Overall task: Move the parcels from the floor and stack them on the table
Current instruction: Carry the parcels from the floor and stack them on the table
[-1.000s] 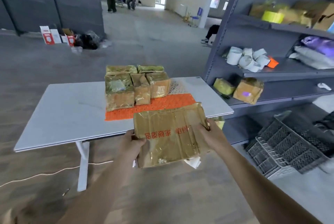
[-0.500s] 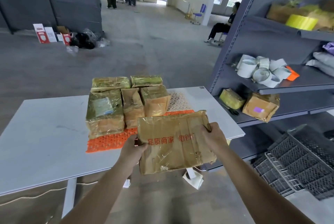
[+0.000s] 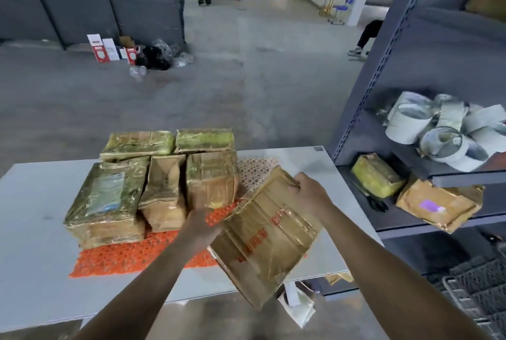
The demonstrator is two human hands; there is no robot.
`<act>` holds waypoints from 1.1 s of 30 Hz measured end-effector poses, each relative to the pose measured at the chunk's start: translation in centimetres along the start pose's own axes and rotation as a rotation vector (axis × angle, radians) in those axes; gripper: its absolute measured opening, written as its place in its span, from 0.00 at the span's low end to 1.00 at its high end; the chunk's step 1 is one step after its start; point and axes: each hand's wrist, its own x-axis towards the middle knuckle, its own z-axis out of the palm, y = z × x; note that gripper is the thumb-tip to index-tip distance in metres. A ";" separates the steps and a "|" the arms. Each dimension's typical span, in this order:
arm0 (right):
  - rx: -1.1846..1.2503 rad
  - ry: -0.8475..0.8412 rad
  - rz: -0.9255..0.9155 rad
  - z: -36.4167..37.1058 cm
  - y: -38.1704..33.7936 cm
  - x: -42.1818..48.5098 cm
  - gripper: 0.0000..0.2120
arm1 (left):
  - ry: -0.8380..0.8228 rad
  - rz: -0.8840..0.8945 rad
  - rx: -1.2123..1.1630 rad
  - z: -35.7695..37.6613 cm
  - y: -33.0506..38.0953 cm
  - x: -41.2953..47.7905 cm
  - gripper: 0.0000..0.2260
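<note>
Parcel [image 3: 262, 235] at lower centre, tilted, gripped by left hand [image 3: 201, 226] and right hand [image 3: 309, 191], overhangs bench [image 3: 41, 202] edge; might slip floorward.

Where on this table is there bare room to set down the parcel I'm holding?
Widest free patch: bare table left of the stacked parcels. Also the orange mat strip between those parcels and the near edge, and the far right corner by the shelf. The mat's middle and back are packed.
</note>
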 end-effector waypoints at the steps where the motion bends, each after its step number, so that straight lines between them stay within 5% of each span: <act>1: -0.005 -0.015 -0.042 -0.5 0.2 1.4 0.09 | -0.057 0.008 0.020 0.8 0.8 0.4 0.22; 5: -0.091 -0.028 -0.220 -2.1 -0.2 5.9 0.09 | -0.100 0.071 0.149 4.1 2.8 2.3 0.10; 11: -0.166 0.135 -0.376 -2.2 -0.4 10.8 0.14 | 0.054 0.025 0.207 6.3 4.8 5.8 0.12; 16: -0.310 0.273 -0.137 -2.4 0.9 12.8 0.22 | 0.071 -0.011 0.102 6.8 6.5 8.8 0.12; 21: 0.207 0.033 0.232 -1.0 2.4 12.9 0.17 | 0.056 -0.027 -0.028 6.2 7.9 11.9 0.14; 26: 0.253 0.064 0.193 -0.2 2.3 14.6 0.11 | -0.007 0.022 0.104 5.4 8.9 12.7 0.14; 31: 0.265 0.027 0.126 0.2 0.9 17.1 0.10 | 0.247 0.144 0.472 2.5 10.0 13.9 0.23; 33: 0.277 -0.007 0.135 0.8 0.7 18.0 0.12 | 0.170 0.164 0.599 1.3 9.1 15.0 0.27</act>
